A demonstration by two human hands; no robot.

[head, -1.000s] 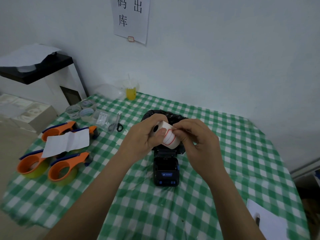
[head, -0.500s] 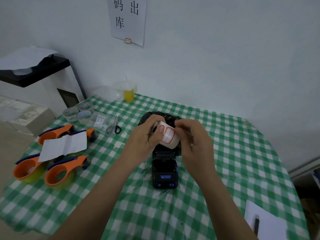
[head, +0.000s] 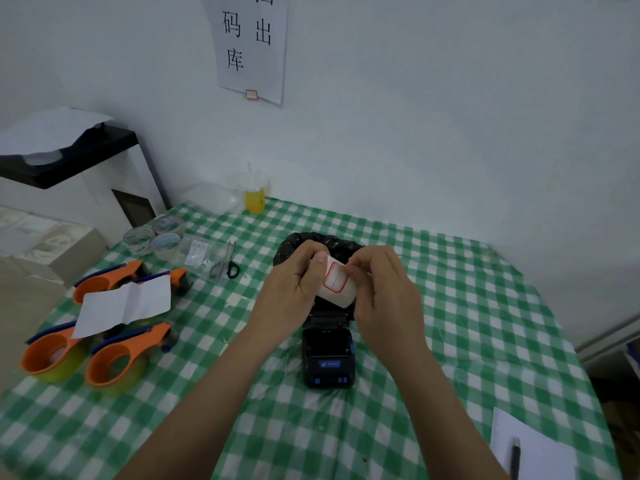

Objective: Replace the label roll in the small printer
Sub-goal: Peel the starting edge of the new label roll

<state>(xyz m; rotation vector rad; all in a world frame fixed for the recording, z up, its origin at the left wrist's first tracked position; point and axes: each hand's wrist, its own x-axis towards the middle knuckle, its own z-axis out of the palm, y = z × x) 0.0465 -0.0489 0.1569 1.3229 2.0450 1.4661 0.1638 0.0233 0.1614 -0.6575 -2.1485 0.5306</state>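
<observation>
A white label roll (head: 337,284) with red-bordered labels is held in the air above the small black printer (head: 327,358). My left hand (head: 294,289) grips the roll from the left. My right hand (head: 382,292) pinches the roll's outer edge at its upper right. The printer sits on the green checked tablecloth (head: 450,323) with its lid open toward the far side. Just behind the printer lies a black plastic bag (head: 341,244), partly hidden by my hands.
Three orange tape dispensers (head: 114,355) and a white paper slip (head: 124,306) lie at the left. Scissors (head: 227,263), clear tape rolls (head: 152,237) and a yellow drink cup (head: 254,197) sit at the back left. White paper with a pen (head: 516,455) lies at the near right corner.
The roll has turned in my hands, so a full red-bordered label now faces me. My right fingers have shifted along its outer edge. The printer has not moved.
</observation>
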